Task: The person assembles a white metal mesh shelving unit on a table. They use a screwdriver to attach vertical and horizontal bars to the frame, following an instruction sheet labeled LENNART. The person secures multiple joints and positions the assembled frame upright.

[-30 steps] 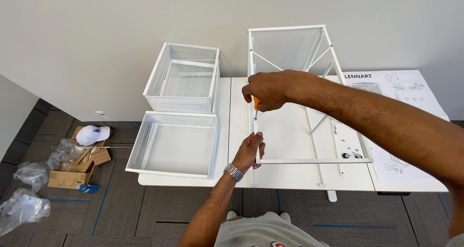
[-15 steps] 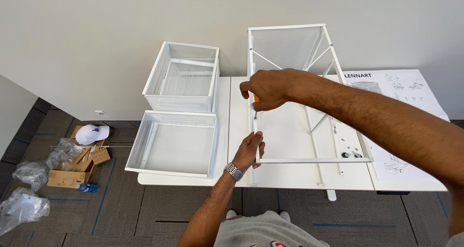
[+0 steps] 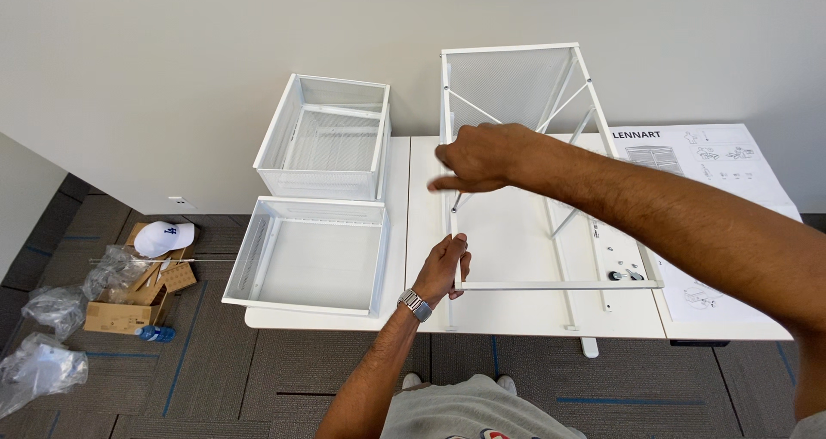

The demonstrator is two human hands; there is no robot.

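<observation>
A white metal wire frame (image 3: pixel 551 284) with a mesh panel stands on the white table (image 3: pixel 413 319). My left hand (image 3: pixel 441 269), with a watch on the wrist, grips the frame's front left corner where the upright post meets the bottom rail. Above that post hovers my right hand (image 3: pixel 480 157), its fingers stretched out to the left and slightly blurred. No tool shows in it, and its palm side is hidden. Small screws and a caster (image 3: pixel 621 275) lie on the table inside the frame's right side.
Two white mesh drawers (image 3: pixel 323 129) (image 3: pixel 305 254) sit on the table's left half. An instruction sheet (image 3: pixel 714 159) lies at the right. On the carpet at the left are a cardboard box (image 3: pixel 129 306), plastic bags (image 3: pixel 39 366) and a white cap (image 3: pixel 163 235).
An orange-handled screwdriver showed under my right hand earlier; now it is out of sight and the fingers have stretched out to the left. The left hand stays on the frame's corner.
</observation>
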